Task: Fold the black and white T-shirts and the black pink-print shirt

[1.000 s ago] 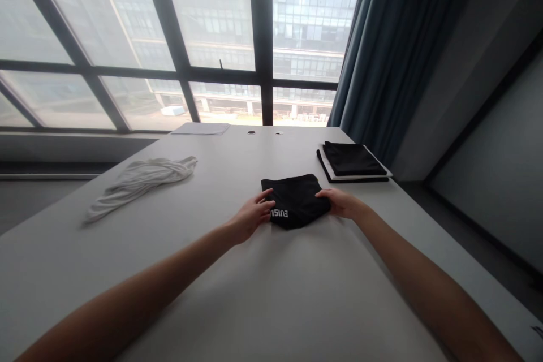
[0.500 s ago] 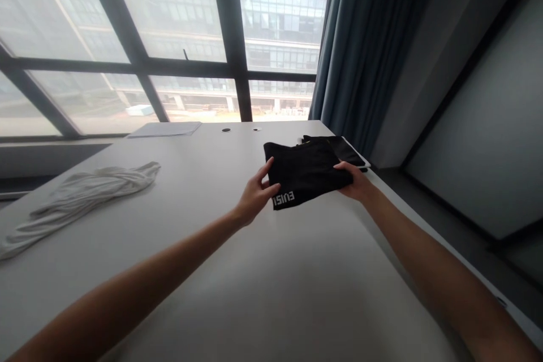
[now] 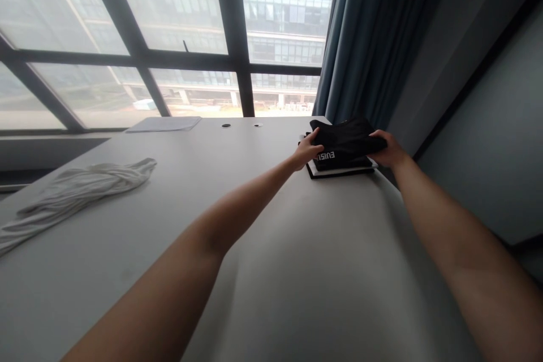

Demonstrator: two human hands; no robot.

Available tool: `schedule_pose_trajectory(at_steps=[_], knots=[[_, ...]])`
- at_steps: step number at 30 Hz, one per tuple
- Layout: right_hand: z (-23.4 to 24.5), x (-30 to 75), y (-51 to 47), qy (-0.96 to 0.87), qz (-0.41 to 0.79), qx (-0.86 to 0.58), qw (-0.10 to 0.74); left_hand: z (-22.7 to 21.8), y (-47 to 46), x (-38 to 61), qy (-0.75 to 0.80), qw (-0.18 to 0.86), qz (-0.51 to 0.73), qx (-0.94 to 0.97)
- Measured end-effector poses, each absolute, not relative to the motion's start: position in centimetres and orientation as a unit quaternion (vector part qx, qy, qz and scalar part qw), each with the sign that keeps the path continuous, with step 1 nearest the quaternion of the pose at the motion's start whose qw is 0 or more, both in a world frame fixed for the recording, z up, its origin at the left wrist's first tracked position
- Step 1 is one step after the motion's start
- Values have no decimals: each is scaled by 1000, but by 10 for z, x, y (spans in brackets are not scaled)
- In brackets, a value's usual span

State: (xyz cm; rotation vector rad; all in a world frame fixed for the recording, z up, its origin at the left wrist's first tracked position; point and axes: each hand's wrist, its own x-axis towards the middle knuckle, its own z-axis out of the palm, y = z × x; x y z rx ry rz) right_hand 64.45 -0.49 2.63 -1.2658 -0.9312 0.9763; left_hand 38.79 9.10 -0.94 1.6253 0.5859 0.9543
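Note:
A folded black garment (image 3: 345, 138) with white lettering near its left corner is stretched between my hands at the far right of the table. My left hand (image 3: 309, 150) pinches its left edge, by the letters. On the opposite side my right hand (image 3: 388, 148) grips the right edge, thumb on top. Directly beneath the cloth lies a stack of flat black and white items (image 3: 341, 172), mostly covered. Whether the garment rests on the stack or hangs just above it, I cannot tell.
A crumpled light-grey cloth (image 3: 85, 192) lies on the white table (image 3: 203, 181) at left. Flat white sheets (image 3: 164, 124) are by the far edge, near two round cable holes. Behind the table are windows and a blue curtain (image 3: 360, 39).
Both hands have carried the black garment right and farther away, from in front of the stack to over it. The grey cloth has stayed in place.

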Motion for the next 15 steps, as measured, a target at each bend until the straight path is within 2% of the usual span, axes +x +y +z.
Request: schedule_pose_trajectory(at_steps=[3, 7, 11, 15], knots=[[26, 659, 11, -384, 462, -534, 595, -15, 106, 400, 256, 544, 399, 692], [13, 671, 33, -403, 432, -565, 575, -29, 116, 407, 288, 510, 381, 716], [-11, 669, 43, -375, 330, -689, 524, -41, 117, 408, 347, 493, 313, 734], [-25, 667, 45, -397, 194, -767, 466, -41, 117, 409, 368, 481, 297, 739]])
